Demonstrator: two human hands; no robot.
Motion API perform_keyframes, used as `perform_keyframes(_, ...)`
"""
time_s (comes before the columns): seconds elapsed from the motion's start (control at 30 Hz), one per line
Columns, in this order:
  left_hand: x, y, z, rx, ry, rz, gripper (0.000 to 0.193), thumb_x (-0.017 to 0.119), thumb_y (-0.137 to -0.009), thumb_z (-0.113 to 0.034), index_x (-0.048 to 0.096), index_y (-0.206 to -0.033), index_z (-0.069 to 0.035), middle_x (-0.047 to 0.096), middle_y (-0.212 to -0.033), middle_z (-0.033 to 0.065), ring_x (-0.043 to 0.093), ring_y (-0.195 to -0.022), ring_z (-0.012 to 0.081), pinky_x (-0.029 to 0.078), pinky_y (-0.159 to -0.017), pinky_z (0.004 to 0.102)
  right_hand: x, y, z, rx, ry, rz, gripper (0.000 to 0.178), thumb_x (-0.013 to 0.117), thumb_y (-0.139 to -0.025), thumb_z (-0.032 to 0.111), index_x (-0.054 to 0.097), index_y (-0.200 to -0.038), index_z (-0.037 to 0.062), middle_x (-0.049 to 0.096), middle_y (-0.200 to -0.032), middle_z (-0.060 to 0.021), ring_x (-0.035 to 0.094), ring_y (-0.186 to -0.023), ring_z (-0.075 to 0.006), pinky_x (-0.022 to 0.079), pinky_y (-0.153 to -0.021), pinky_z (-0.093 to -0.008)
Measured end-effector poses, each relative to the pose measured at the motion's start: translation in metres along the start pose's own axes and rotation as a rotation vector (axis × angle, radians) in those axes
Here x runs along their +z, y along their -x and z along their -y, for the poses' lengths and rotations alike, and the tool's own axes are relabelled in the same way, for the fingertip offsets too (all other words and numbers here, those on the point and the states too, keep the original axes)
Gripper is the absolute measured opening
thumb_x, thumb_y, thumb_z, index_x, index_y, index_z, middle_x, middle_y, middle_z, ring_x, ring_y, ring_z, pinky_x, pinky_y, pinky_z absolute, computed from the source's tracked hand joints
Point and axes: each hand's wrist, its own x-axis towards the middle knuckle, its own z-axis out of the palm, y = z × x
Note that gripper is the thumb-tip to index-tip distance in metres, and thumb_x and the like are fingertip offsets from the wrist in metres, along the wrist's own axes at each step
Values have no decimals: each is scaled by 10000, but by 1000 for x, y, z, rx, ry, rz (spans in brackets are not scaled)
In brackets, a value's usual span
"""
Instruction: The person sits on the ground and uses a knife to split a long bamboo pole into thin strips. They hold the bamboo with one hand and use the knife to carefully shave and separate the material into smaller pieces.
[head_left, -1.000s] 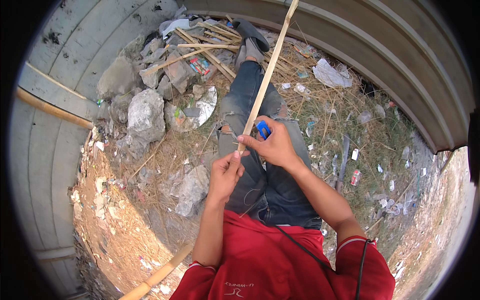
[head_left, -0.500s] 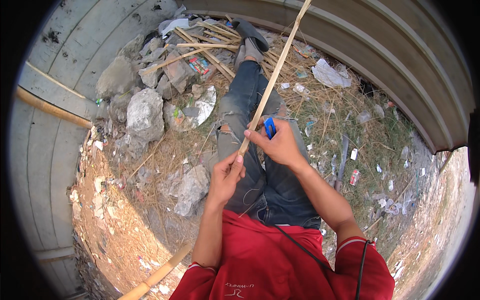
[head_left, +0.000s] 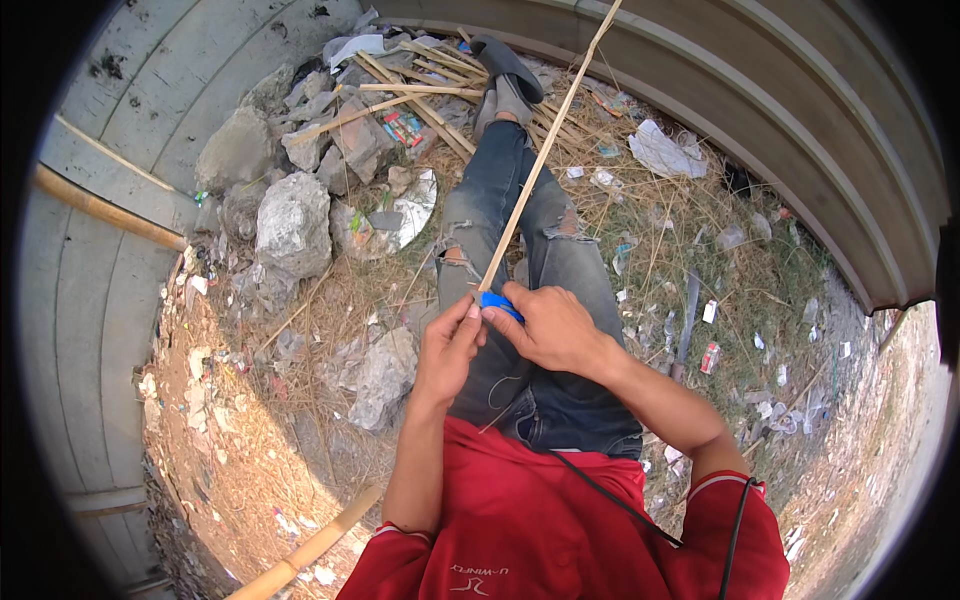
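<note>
A long, thin bamboo strip runs from my hands, past my shins, up to the top edge of the view. My left hand is closed around its near end, thumb pressed on it. My right hand grips a small blue tool that looks like a cutter knife. The tool lies against the strip just beside my left fingertips. Its blade is mostly hidden between the hands. Both hands are close together above my thighs.
Several bamboo strips lie near my feet. Grey rocks are piled to the left. A long-bladed knife rests on the littered ground at right. A bamboo pole is at lower left. Metal walls curve around the far side.
My right hand has come down along the strip toward my left hand, and the blue tool now meets the strip there. The strip's near part has shifted slightly left.
</note>
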Motion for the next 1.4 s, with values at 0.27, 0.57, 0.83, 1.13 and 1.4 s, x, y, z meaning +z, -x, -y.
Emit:
perform_keyframes(0.27, 5, 4, -7, 37, 27, -8, 510, 614, -1072, -257, 519, -1504, -4, 624, -961, -22, 515, -813, 25, 417, -696, 192, -9, 0, 1, -7, -10, 76, 339, 613, -973, 329, 567, -961, -6, 640, -697, -263, 629, -704, -513, 468, -658, -598)
perform_keyframes(0.57, 6, 1, -2, 83, 56, -25, 502, 701, -1016, -149, 547, -1443, 65, 694, -1212, 71, 620, -1103, 99, 488, -972, 253, -8, -3, -13, -95, -137, 191, 309, 599, -982, 288, 561, -1027, -15, 657, -802, -284, 641, -814, -514, 473, -742, -604)
perform_keyframes(0.83, 6, -1, 4, 179, 12, -38, 430, 730, -995, -152, 627, -1351, 65, 725, -1142, 68, 648, -1047, 97, 514, -937, 248, -9, -7, -22, -147, -334, 244, 341, 626, -1001, 307, 571, -937, -23, 597, -754, -232, 609, -768, -450, 426, -685, -509)
perform_keyframes(1.13, 7, -4, 22, 235, -113, -147, 341, 733, -1002, -269, 728, -1173, 26, 710, -896, -16, 574, -805, 37, 463, -689, 217, 0, -4, -8, 113, -390, 212, 299, 679, -936, 252, 660, -944, -47, 631, -694, -220, 637, -666, -388, 467, -657, -483)
perform_keyframes(1.4, 4, -4, 25, 128, -229, -275, 366, 703, -1021, -318, 749, -1113, 33, 721, -894, 5, 593, -777, 50, 482, -688, 230, 16, 1, 5, 98, -399, -33, 244, 705, -931, 199, 651, -969, -36, 604, -671, -227, 636, -643, -389, 466, -628, -470)
